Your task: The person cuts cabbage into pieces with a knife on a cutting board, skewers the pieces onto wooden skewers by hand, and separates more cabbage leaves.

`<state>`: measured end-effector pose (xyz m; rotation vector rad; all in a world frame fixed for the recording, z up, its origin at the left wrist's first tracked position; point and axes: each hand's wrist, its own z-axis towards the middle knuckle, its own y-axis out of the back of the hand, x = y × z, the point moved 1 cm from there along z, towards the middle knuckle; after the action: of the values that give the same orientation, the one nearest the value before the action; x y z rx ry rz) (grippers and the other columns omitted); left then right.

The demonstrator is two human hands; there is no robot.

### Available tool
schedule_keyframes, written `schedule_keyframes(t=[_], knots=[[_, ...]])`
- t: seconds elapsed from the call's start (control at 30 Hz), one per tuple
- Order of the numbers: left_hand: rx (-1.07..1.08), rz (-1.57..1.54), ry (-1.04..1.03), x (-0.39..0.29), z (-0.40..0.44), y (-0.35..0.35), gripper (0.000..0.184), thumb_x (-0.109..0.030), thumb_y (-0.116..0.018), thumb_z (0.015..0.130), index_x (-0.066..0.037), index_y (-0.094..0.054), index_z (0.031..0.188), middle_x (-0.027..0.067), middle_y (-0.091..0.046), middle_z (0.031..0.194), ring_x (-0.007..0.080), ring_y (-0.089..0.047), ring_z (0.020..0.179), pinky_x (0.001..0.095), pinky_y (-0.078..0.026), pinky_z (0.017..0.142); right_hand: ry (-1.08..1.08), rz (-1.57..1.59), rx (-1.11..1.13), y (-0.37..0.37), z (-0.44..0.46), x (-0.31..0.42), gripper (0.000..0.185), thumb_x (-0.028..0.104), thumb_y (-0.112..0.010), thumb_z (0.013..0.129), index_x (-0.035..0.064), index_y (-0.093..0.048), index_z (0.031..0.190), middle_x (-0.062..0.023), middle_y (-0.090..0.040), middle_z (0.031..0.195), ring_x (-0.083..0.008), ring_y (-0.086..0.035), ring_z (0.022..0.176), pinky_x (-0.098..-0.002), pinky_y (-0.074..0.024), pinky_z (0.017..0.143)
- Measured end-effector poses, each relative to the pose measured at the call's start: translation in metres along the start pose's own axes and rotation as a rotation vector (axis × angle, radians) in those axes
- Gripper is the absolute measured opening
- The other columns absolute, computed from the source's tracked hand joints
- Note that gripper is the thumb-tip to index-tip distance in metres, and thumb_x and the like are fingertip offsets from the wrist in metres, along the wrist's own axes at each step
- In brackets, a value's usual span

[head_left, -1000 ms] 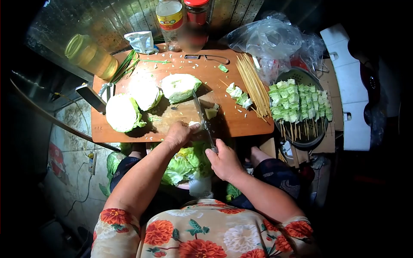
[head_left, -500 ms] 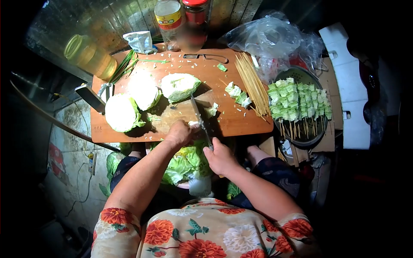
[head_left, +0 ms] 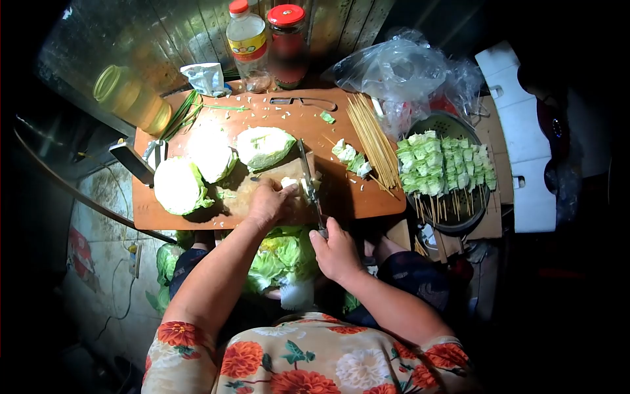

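Note:
My right hand [head_left: 336, 248] grips the handle of a kitchen knife [head_left: 308, 172], its blade pointing away from me over the cutting board [head_left: 367, 209]. Just left of the blade, my left hand [head_left: 268, 202] has its fingers bent around a small pale piece of cabbage [head_left: 289, 182] at the board. Beyond the hands lies a cut cabbage chunk [head_left: 266, 147]. Two more cabbage pieces sit to the left: a pale round one [head_left: 178, 186] and a brightly lit one [head_left: 216, 157]. A short cabbage skewer [head_left: 352, 157] rests right of the knife.
Bamboo skewers [head_left: 373, 141] lie at the board's right. Beside it, a dark colander [head_left: 453, 123] holds loaded cabbage skewers [head_left: 446, 162]. A peeler [head_left: 302, 102], bottle [head_left: 248, 46], red-lidded jar [head_left: 287, 49] and tilted yellowish jar [head_left: 134, 102] stand or lie around. Cabbage leaves [head_left: 282, 259] are below.
The whole view has shifted slightly. The knife has swung more upright and moved right, away from my left fingers. My left hand has moved a little farther onto the board.

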<state>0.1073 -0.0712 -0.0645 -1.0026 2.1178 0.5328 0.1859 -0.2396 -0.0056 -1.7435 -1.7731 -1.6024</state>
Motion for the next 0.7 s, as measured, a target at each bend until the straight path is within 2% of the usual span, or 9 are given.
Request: schedule_keyframes(t=[0.03,0.1,0.13,0.3,0.37,0.53,0.6,0.67,0.7], knots=[[0.033,-0.078,0.018,-0.003,0.001,-0.004,0.027,-0.017,-0.065,0.089,0.001,-0.049,0.101,0.0112,-0.063,0.074,0.0182,-0.061,0.057,0.0300,-0.050,0.048,0.001,0.000,-0.002,0.001,-0.001,0.000,0.032,0.029,-0.054,0.089,-0.0004,-0.050,0.101,-0.0265,-0.062,0.086,-0.0451,-0.059,0.083,-0.0509,-0.0456,0.073],[0.034,0.006,-0.017,-0.001,0.009,-0.013,0.025,-0.017,-0.063,0.090,0.000,-0.049,0.102,0.0110,-0.063,0.075,0.0179,-0.060,0.057,0.0302,-0.051,0.049,0.138,0.077,-0.093,0.003,-0.004,0.001,0.022,0.021,-0.055,0.090,0.0005,-0.050,0.094,-0.0107,-0.059,0.063,-0.0252,-0.060,0.057,-0.0374,-0.0461,0.055],[0.034,0.091,-0.051,0.000,0.011,-0.017,0.024,-0.017,-0.062,0.090,-0.001,-0.050,0.103,0.0109,-0.063,0.075,0.0175,-0.060,0.058,0.0304,-0.051,0.050,0.175,0.102,-0.106,0.006,-0.005,0.004,0.019,0.020,-0.055,0.091,0.0016,-0.048,0.090,-0.0083,-0.057,0.062,-0.0197,-0.058,0.053,-0.0337,-0.0450,0.052],[0.086,0.012,-0.030,-0.004,0.005,-0.047,0.027,-0.014,-0.063,0.086,0.002,-0.052,0.105,0.0116,-0.063,0.082,0.0190,-0.062,0.066,0.0317,-0.052,0.057,0.260,0.182,-0.174,0.016,-0.007,0.014,0.019,0.018,-0.056,0.090,0.0009,-0.049,0.095,-0.0073,-0.058,0.062,-0.0188,-0.057,0.053,-0.0328,-0.0449,0.052],[0.184,-0.234,-0.005,-0.010,-0.001,-0.058,0.028,-0.005,-0.058,0.083,0.001,-0.053,0.110,0.0110,-0.062,0.081,0.0189,-0.060,0.065,0.0305,-0.050,0.056,0.271,0.316,-0.165,0.017,-0.008,0.017,0.022,0.018,-0.056,0.090,0.0007,-0.052,0.102,-0.0064,-0.058,0.063,-0.0178,-0.058,0.054,-0.0321,-0.0457,0.053],[0.221,-0.159,-0.020,-0.022,-0.005,-0.055,0.035,-0.001,-0.054,0.081,0.000,-0.052,0.116,0.0114,-0.062,0.080,0.0183,-0.060,0.064,0.0289,-0.049,0.055,0.279,0.304,-0.157,0.025,-0.012,0.027,0.026,0.018,-0.057,0.090,0.0012,-0.053,0.111,-0.0061,-0.060,0.068,-0.0171,-0.059,0.058,-0.0310,-0.0474,0.057],[0.011,-0.043,-0.228,-0.024,0.004,-0.039,0.030,-0.003,-0.052,0.084,0.001,-0.054,0.114,0.0110,-0.063,0.080,0.0180,-0.061,0.066,0.0297,-0.049,0.056,0.310,0.300,-0.173,0.025,-0.012,0.028,0.027,0.017,-0.057,0.090,0.0013,-0.053,0.111,-0.0063,-0.061,0.070,-0.0170,-0.059,0.060,-0.0308,-0.0476,0.059],[-0.273,0.263,-0.567,-0.037,0.009,-0.014,0.028,-0.003,-0.056,0.080,-0.002,-0.058,0.108,0.0116,-0.067,0.085,0.0228,-0.065,0.072,0.0322,-0.053,0.068,0.277,0.286,-0.090,0.021,-0.014,0.026,0.038,0.017,-0.057,0.088,0.0016,-0.050,0.122,-0.0196,-0.064,0.098,-0.0332,-0.064,0.086,-0.0374,-0.0499,0.077],[-0.413,0.377,-0.592,-0.051,0.005,-0.002,0.031,-0.003,-0.060,0.077,-0.005,-0.059,0.108,0.0120,-0.067,0.091,0.0263,-0.065,0.080,0.0341,-0.052,0.076,0.277,0.287,-0.092,0.021,-0.016,0.028,0.038,0.017,-0.057,0.088,0.0016,-0.050,0.122,-0.0196,-0.064,0.098,-0.0332,-0.064,0.086,-0.0374,-0.0499,0.077]])
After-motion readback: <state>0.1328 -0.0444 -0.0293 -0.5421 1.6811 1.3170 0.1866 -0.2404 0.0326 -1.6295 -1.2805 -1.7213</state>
